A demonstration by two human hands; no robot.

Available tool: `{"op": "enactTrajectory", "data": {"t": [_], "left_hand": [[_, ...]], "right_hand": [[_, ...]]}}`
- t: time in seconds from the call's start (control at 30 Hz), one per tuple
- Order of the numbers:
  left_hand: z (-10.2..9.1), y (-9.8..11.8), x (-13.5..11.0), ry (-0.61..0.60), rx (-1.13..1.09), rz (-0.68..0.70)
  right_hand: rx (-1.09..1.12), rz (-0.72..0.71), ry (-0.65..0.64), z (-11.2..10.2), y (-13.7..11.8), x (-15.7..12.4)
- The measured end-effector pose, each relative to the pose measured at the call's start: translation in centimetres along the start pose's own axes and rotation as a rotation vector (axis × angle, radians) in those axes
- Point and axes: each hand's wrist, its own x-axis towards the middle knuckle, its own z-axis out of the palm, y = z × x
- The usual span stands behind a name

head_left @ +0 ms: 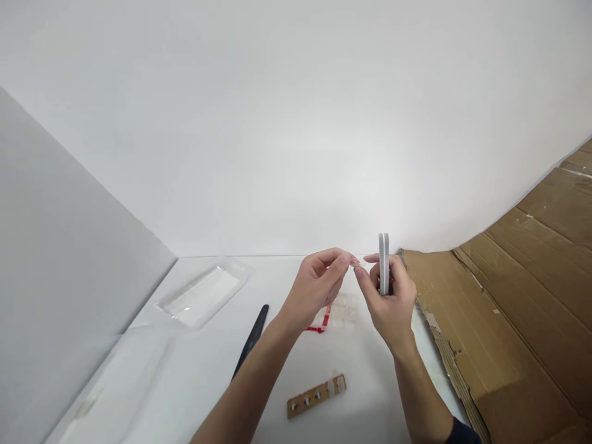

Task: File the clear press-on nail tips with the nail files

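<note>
My left hand [326, 277] is raised above the table with thumb and fingertips pinched together. They hold a small clear piece [358, 263] that reaches towards my right fingertips; its exact kind is too small to tell. My right hand [391, 290] is curled around a grey-and-white flat strip-like object [383, 264], seen edge-on and standing upright. The right thumb and index finger point at the clear piece, and I cannot tell if they touch it. Below lies a brown bar [316, 396] with several metal studs and pale pieces at its right end.
A red-edged clear plastic item [327, 317] lies partly behind my left hand. A black tapered flat tool [252, 339] rests by my left forearm. Clear packaging trays [203, 293] sit at the left. Brown cardboard [504, 308] borders the right side, and white walls [296, 123] enclose the back and left.
</note>
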Motion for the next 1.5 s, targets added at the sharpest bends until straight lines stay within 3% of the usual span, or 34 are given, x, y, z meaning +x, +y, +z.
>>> {"op": "enactTrajectory", "data": {"t": [0.27, 0.47, 0.57, 0.97, 1.27, 1.5], "left_hand": [[0.1, 0.5, 0.0, 0.064, 0.047, 0.021], [0.4, 0.4, -0.1, 0.282, 0.147, 0.118], [0.7, 0.3, -0.1, 0.333, 0.141, 0.168], [1.4, 0.4, -0.2, 0.352, 0.112, 0.221], [1.8, -0.8, -0.8, 0.432, 0.344, 0.411], [1.5, -0.7, -0.8, 0.408, 0.296, 0.393]], "right_hand": [[0.011, 0.024, -0.034, -0.1, 0.2, 0.0], [0.042, 0.027, -0.142, -0.4, 0.2, -0.6], [0.085, -0.013, -0.201, -0.3, 0.0, -0.9], [-0.003, -0.188, -0.188, 1.0, -0.1, -0.9], [0.096, -0.028, -0.201, 1.0, -0.5, -1.1], [0.38, 0.248, -0.224, 0.6, -0.8, -1.0]]}}
